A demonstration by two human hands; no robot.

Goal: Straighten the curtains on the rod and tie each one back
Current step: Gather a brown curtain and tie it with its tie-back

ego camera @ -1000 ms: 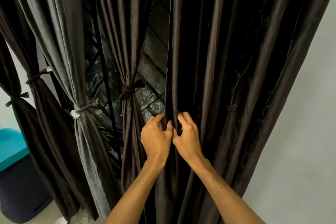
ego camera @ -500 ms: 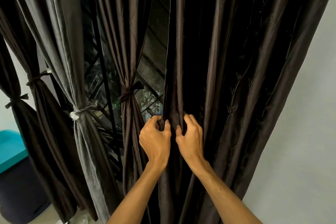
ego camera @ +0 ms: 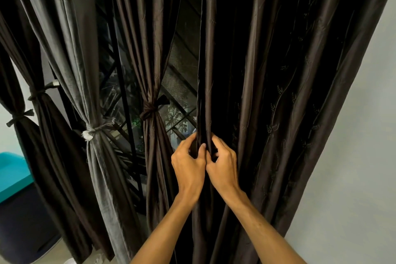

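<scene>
A wide dark brown curtain (ego camera: 278, 96) hangs loose on the right, with faint leaf embroidery. My left hand (ego camera: 188, 165) and my right hand (ego camera: 222, 165) sit side by side at its left edge, both gripping folds of the fabric. Left of them hangs a brown curtain (ego camera: 154, 156) tied with a brown band (ego camera: 150, 109). Further left a grey curtain (ego camera: 96, 156) is tied with a pale band (ego camera: 91, 133). Two more tied dark curtains (ego camera: 47, 135) hang at the far left. The rod is out of view.
Behind the curtains a window with a black metal grille (ego camera: 124, 92) shows plants outside. A pale wall (ego camera: 353, 156) lies on the right. A teal surface (ego camera: 12, 173) and a dark rounded seat (ego camera: 23, 227) stand at the lower left.
Both hands have drawn together on the curtain's left edge, gathering its folds tighter. The view has shifted slightly.
</scene>
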